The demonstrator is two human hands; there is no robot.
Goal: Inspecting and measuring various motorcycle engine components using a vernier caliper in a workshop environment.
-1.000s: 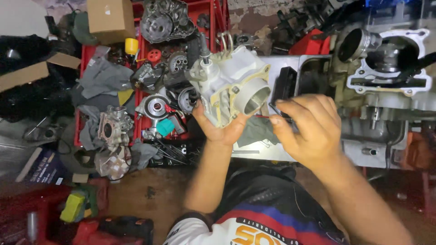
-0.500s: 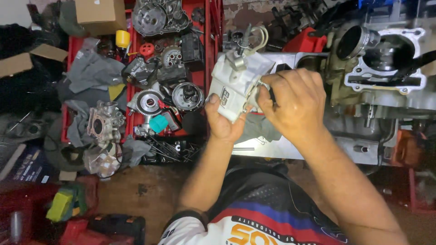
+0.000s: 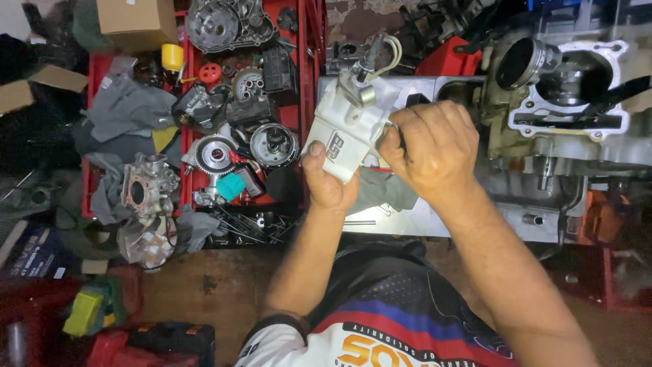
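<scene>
White-painted metal filled the middle of the view: an engine cylinder casting [image 3: 350, 132] was held up above the workbench, tilted, with a short silver stub and a pale curved hose at its far end. The left hand [image 3: 326, 180] cupped it from the near side, thumb pressed against its left face and fingers curled beneath. The right hand [image 3: 431, 146] closed round its right edge, knuckles up and fingers wrapped over the rim; whether those fingers also pinched a small tool could not be told.

Beneath both hands lay a grey rag [image 3: 384, 190] on a bright metal bench plate [image 3: 414, 221]. To the right and farther off sat an engine block [image 3: 577, 109] with an open bore and a piston showing in it.

To the left, a red tray [image 3: 309, 81] held a jumble of engine parts: a round clutch basket [image 3: 274, 144], a toothed gear wheel [image 3: 216, 155], a dark crankcase cover [image 3: 221, 24] at its far end, and loose bolts at its near end. A carburettor-like grey casting [image 3: 144, 187] rested on crumpled cloth just left of the tray. A cardboard box [image 3: 132, 20] stood far left. Near left, on the brown floor, lay a yellow-green plastic object [image 3: 85, 311].
</scene>
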